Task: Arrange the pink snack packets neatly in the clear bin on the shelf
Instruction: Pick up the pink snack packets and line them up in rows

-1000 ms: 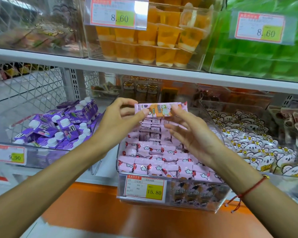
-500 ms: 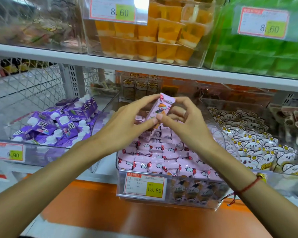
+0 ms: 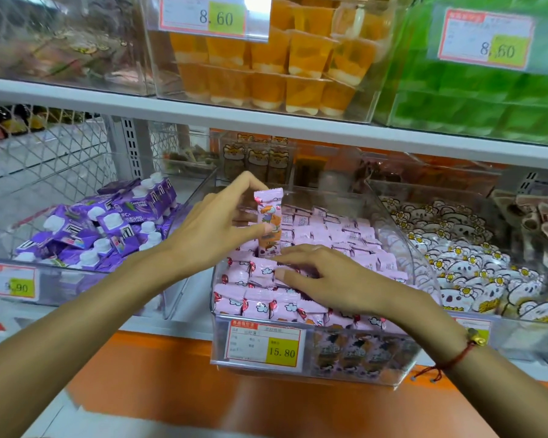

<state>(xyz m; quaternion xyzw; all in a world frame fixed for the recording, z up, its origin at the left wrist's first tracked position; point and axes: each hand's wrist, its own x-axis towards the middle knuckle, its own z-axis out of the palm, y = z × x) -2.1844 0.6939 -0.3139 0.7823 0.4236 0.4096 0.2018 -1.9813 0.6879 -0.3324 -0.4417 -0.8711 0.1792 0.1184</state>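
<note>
Packet (image 3: 269, 223) upright, long axis 12–6, pinched top and side by left hand (image 3: 217, 227), low end just above the pink rows in clear bin (image 3: 389, 371). Right hand (image 3: 326, 278) at 5 o'clock from it, fingers spread flat on the rows; left is nearer, likely slots it straight down

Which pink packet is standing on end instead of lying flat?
The pink packet pinched upright in the left hand, above the middle of the clear bin. The other packets lie flat in rows, some under the right hand.

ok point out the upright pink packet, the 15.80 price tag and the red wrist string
upright pink packet (image 3: 269, 222): head view, middle of its printed front
15.80 price tag (image 3: 282, 351): head view, yellow price patch
red wrist string (image 3: 456, 358): head view, strand across the right wrist
</note>
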